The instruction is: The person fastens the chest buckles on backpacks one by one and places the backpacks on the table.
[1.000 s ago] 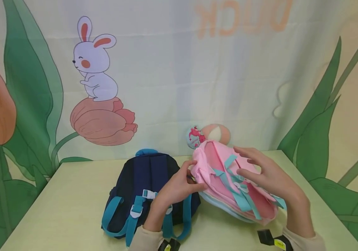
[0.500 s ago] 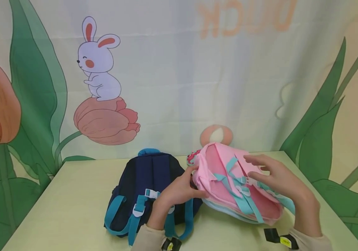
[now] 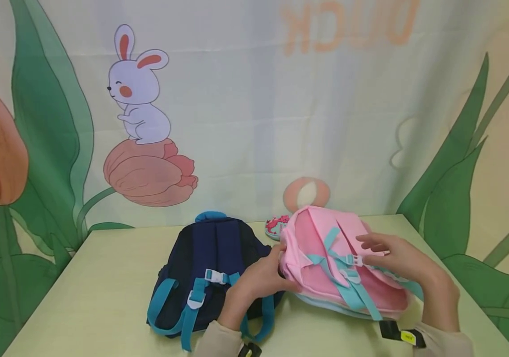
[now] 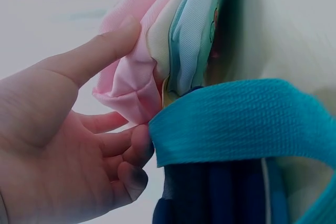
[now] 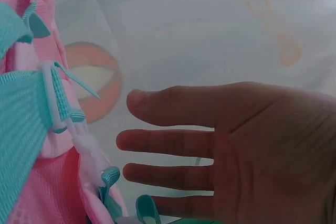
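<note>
A pink backpack [image 3: 314,238] with turquoise straps and a pale blue front side lies tilted on the table, its strap side up. My left hand [image 3: 265,275] grips its left edge; in the left wrist view the thumb [image 4: 113,40] presses the pink fabric and the fingers curl round the corner. Over its right side hovers my right hand [image 3: 399,258], fingers extended; the right wrist view shows the palm facing the straps with a gap between. A dark blue backpack [image 3: 203,253] with teal straps lies to the left, under my left forearm.
A small round turquoise piece with a pink pattern [image 3: 276,227] shows behind the pink backpack's upper left corner. The yellow table [image 3: 89,292] ends at a printed curtain [image 3: 227,124] with a rabbit and tulips. A teal strap [image 4: 236,121] loops close to my left fingers.
The pink backpack has shifted slightly right, my left hand moving with it. The round patterned piece behind it has dropped lower. My right hand has moved right and down.
</note>
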`<state>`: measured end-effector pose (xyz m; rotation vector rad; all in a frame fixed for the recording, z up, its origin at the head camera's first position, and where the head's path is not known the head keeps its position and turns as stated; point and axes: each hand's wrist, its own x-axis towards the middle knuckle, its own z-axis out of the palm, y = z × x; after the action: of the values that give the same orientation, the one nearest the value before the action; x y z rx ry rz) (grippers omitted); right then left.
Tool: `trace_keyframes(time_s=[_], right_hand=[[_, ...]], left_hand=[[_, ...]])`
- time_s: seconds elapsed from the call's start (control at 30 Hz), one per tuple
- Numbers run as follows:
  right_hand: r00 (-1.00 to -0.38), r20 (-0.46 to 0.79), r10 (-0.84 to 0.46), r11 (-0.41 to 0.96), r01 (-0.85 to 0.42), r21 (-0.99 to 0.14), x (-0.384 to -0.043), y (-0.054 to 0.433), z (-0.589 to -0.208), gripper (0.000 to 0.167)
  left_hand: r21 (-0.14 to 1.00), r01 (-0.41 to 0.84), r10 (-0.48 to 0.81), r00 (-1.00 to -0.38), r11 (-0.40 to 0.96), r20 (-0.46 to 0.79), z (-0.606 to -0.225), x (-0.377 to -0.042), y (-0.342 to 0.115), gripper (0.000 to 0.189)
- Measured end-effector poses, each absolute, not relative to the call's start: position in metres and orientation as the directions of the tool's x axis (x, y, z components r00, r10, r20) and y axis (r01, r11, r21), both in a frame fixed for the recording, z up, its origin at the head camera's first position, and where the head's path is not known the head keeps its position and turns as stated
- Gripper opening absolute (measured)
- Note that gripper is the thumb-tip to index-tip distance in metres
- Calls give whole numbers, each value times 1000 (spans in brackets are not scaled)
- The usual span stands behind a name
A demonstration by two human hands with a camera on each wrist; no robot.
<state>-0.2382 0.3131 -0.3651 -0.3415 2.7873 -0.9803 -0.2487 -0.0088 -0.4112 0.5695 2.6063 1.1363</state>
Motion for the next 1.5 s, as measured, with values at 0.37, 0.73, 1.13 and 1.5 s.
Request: trace_keyframes(time_s=[0.37, 0.73, 1.13, 1.5], right_hand=[[-957, -167, -238, 734, -65, -676, -250, 335, -390, 59], [-952, -202, -229, 727, -29, -686, -257, 341, -413, 48], [-936, -161, -312, 721, -124, -682, -261, 350, -423, 38], [-937, -119, -328, 708, -160, -688, -265, 345, -422, 30]], left_hand=[[583, 349, 427, -904, 733, 4, -424, -250, 7, 115], [493, 374, 441, -897, 785, -22, -421, -247, 12, 99], [467, 525, 534, -836, 712, 125, -420, -244, 45, 55], [464, 595, 580, -791, 656, 194, -425, -247, 92, 45]])
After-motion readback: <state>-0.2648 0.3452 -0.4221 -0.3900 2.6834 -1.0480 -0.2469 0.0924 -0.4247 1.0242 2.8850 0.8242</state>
